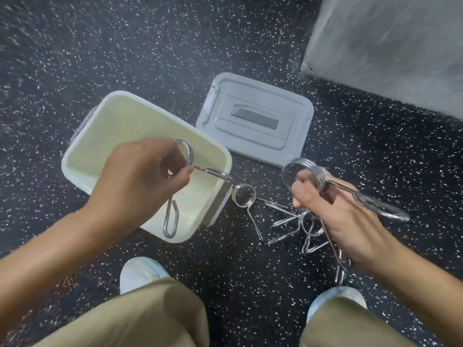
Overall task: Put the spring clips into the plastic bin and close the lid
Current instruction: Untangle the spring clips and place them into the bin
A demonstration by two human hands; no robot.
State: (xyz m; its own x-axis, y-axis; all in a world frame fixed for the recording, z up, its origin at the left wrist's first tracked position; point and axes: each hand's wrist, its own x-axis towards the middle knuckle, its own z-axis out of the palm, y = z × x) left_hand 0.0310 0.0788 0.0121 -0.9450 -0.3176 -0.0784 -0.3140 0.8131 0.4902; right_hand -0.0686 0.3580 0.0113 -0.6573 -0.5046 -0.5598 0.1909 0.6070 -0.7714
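Left hand (140,176) grips spring clip (186,152) over bin (82,136); right hand (333,211) grips another.

Single head-worn view, looking steeply down, close over hands (140,176) and floor (100,58)

The spring clips (244,196) are bright, glossy metal wire, some lying on the matt, dark speckled floor (150,58) just beside the plastic bin (82,151). The bin is smooth cream plastic; its lid (255,118), just beside it, is smooth grey plastic. The trousers (140,316) near the bin look like matt tan cloth.
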